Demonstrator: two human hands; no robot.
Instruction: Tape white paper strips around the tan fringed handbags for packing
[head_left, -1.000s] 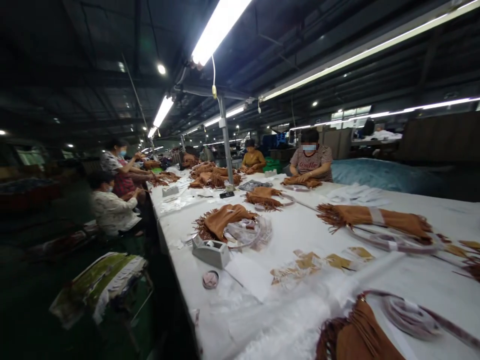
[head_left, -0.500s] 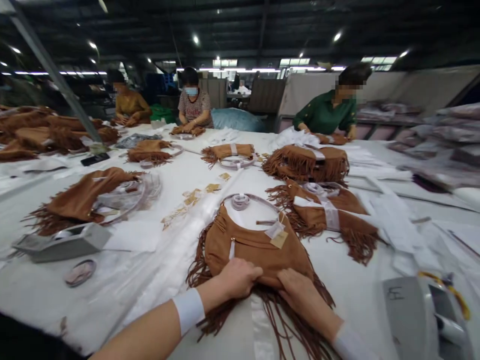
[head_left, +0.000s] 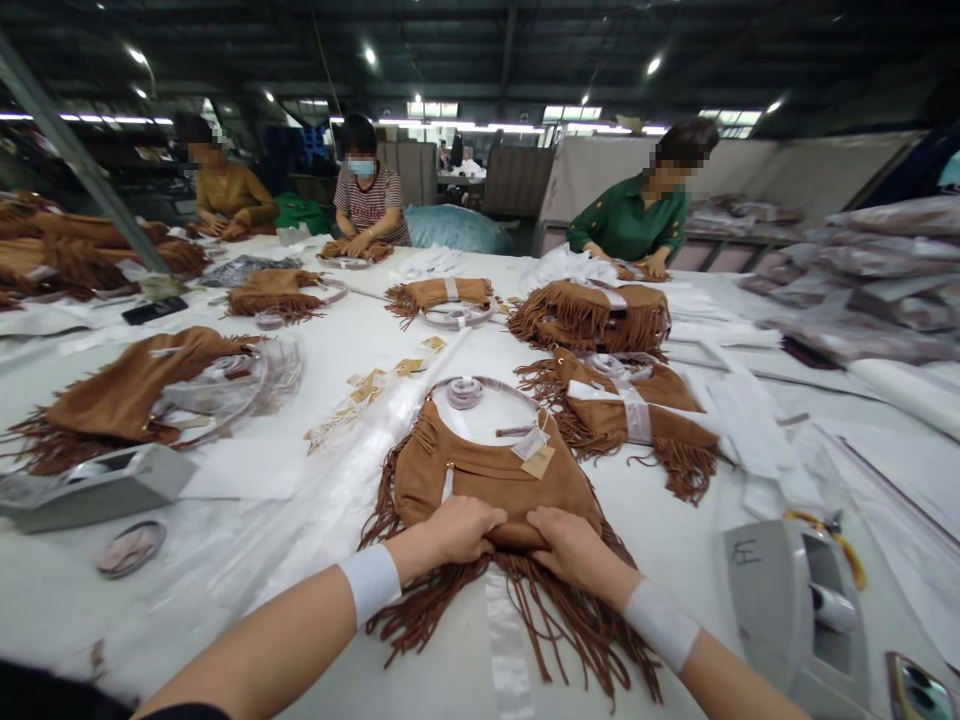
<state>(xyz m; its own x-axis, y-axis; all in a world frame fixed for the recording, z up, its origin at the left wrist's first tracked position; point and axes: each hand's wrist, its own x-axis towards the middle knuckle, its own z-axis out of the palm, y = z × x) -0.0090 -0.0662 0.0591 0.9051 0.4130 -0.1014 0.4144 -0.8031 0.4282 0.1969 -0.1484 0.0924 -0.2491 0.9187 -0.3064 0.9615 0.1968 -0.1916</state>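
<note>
Left bag [head_left: 139, 382]: Brown and fringed, it lies on the white surface [head_left: 679, 545] behind a grey tape dispenser [head_left: 112, 488], well apart from both hands; I see no call to reach there.

Gold tags [head_left: 367, 385]: Scattered in a loose row, they are best left undisturbed, in my judgement.

Left hand [head_left: 461, 530]: With fingers curled, it pinches the lower edge of the middle bag [head_left: 487, 470]; the gripping undersides are hidden from my camera. I would match its hold to the other side, so neither half pulls askew.

Middle bag: It lies flat straight ahead, the fringe [head_left: 551, 620] splayed toward my view. I would check that no strands are trapped beneath the thumbs, and leave the hang tag [head_left: 538, 462] lying uncreased.

Shiny strip [head_left: 506, 640]: It runs between the fringe halves toward my view, its far end out of sight; I would let no tassels stray onto it.

Right hand [head_left: 566, 540]: Near its partner, it pinches the same edge, thumb on top. A firm, shallow hold should, I judge, spare the soft material a crease.

Right dispenser [head_left: 769, 610]: It stands beside the forearm, so I would mind the elbow.
</note>
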